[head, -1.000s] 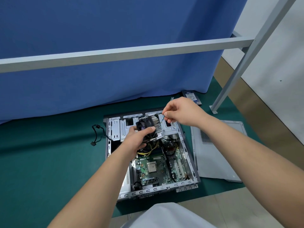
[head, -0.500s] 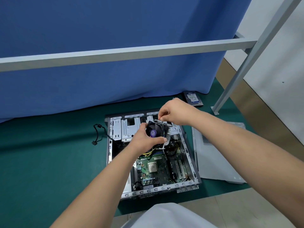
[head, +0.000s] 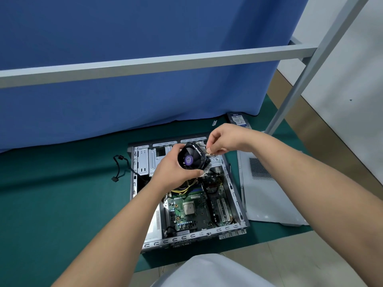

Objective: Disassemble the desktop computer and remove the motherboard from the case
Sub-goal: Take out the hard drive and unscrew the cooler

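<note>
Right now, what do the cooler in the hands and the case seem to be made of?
The cooler: a black fan frame, probably matte plastic, over thin silvery fins, likely aluminium. The case: bare grey sheet metal, probably steel, judging by its folded, punched edges and dull shine.

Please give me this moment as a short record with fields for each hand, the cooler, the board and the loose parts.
left hand: grips the CPU cooler, held above the case
right hand: pinches a small part at the cooler's upper corner
motherboard: in the case, CPU exposed
side panel: flat on the mat, right of the case
hard drive: by the curtain
black cable: left of the case
</note>
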Demonstrator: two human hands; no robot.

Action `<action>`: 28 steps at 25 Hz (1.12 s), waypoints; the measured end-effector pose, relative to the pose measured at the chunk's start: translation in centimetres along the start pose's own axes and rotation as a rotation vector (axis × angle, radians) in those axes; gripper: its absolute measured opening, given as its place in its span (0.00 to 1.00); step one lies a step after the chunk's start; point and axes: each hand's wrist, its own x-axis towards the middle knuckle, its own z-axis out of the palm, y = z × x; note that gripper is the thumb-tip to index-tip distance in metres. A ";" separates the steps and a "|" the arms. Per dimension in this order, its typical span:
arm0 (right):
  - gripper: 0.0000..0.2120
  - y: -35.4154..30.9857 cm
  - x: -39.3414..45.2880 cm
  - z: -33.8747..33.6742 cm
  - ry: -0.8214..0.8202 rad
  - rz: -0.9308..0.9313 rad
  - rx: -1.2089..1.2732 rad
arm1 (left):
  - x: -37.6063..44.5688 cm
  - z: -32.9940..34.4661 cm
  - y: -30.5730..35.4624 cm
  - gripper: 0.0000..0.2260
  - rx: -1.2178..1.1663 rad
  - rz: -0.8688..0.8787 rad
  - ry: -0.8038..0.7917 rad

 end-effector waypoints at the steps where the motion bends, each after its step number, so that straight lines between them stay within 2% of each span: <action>1: 0.03 0.4 -0.1 -0.1 -0.012 0.016 0.028 | 0.0 -0.1 0.1 0.43 -0.009 -0.004 -0.007; 4: 0.03 1.6 -0.6 0.5 0.048 -0.008 0.062 | 0.0 0.1 0.4 0.38 -0.070 -0.037 -0.009; 7: 0.08 2.7 -1.3 2.4 0.170 -0.009 0.179 | 0.2 0.4 0.7 0.35 -0.105 -0.032 0.014; 11: 0.18 3.6 -2.4 4.7 0.107 0.076 0.529 | 0.7 1.7 1.1 0.38 0.044 -0.033 0.076; 13: 0.17 4.0 -2.4 5.2 0.137 0.066 0.610 | 0.7 2.2 1.3 0.40 0.065 -0.028 0.051; 15: 0.12 4.4 -2.4 5.1 0.189 0.063 0.590 | 0.6 2.1 1.2 0.36 -0.052 -0.034 -0.014; 18: 0.08 5.1 -2.3 3.9 0.162 0.057 0.616 | 1.0 0.8 0.8 0.19 -0.390 -0.180 -0.109; 21: 0.08 5.5 -2.1 2.8 0.098 0.039 0.629 | 1.9 0.5 -0.2 0.17 -0.536 -0.364 -0.220; 23: 0.08 5.7 -1.7 2.6 0.077 0.038 0.652 | 2.5 0.9 -0.5 0.18 -0.610 -0.421 -0.221; 24: 0.07 5.8 -1.5 2.7 0.102 0.037 0.615 | 2.7 1.2 -0.4 0.19 -0.649 -0.450 -0.199; 25: 0.07 6.0 -1.2 2.7 0.167 0.015 0.472 | 2.9 1.5 -0.3 0.20 -0.674 -0.471 -0.170; 28: 0.19 6.4 -1.0 2.8 0.363 -0.110 -0.163 | 4.2 2.9 -0.2 0.21 -0.625 -0.500 -0.086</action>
